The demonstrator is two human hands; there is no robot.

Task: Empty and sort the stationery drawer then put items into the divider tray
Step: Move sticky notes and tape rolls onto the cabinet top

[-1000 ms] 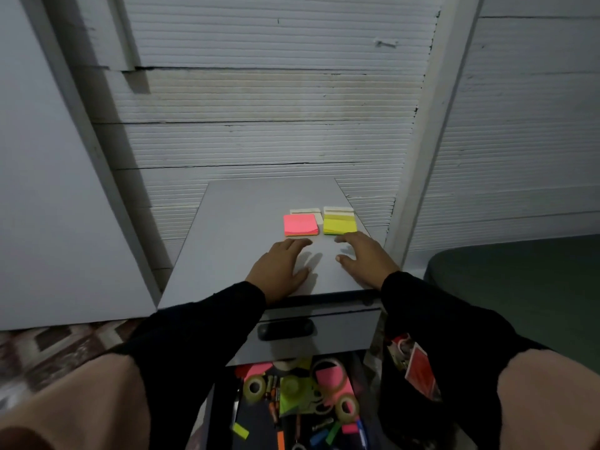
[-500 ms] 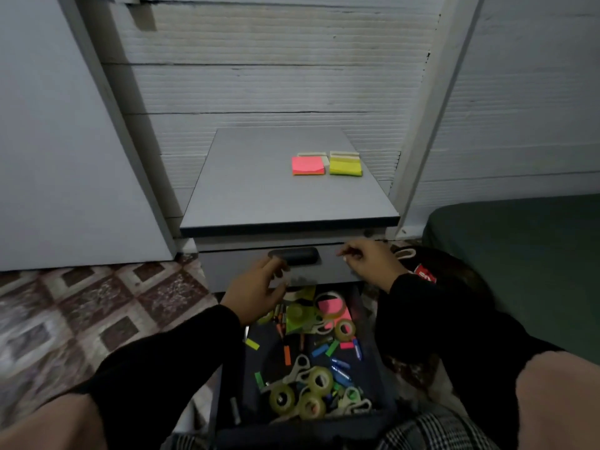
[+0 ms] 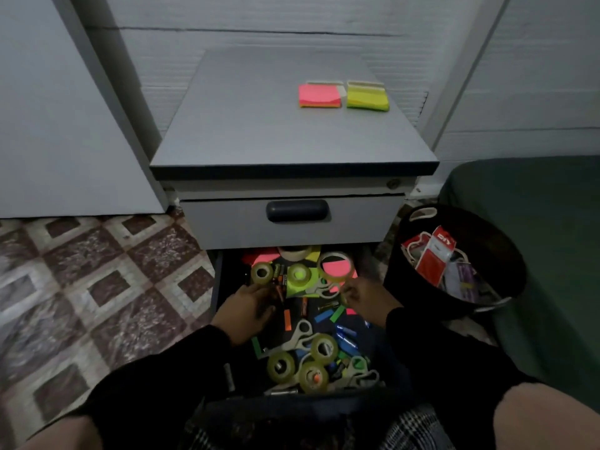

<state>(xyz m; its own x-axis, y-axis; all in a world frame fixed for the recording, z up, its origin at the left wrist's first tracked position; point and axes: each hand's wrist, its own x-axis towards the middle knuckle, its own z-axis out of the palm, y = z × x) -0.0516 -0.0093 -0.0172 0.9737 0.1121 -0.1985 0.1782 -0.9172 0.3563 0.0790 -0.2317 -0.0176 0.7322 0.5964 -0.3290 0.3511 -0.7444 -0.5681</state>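
Both my hands are down in the open dark stationery drawer [image 3: 217, 280], among clear tape rolls [image 3: 281, 366], grey scissors [image 3: 300, 336] and neon paper. My left hand [image 3: 248, 308] lies with fingers loosely curled; my right hand [image 3: 365, 298] pinches something small, though I cannot tell what. Pink [image 3: 319, 96] and yellow sticky-note pads [image 3: 367, 98] sit on the grey cabinet top [image 3: 259, 125]. A black round bin [image 3: 402, 274] crowds my right.

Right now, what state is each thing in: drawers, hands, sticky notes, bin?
Upper drawer: closed.
Lower drawer: pulled open, cluttered with tape rolls, scissors and paper bits.
Left hand: inside the lower drawer, fingers down among the clutter; grip unclear.
Right hand: inside the lower drawer, fingertips at the clutter; grip unclear.
Pink sticky notes: stacked on the cabinet top.
Yellow sticky notes: stacked beside the pink.
Bin: holds packets.
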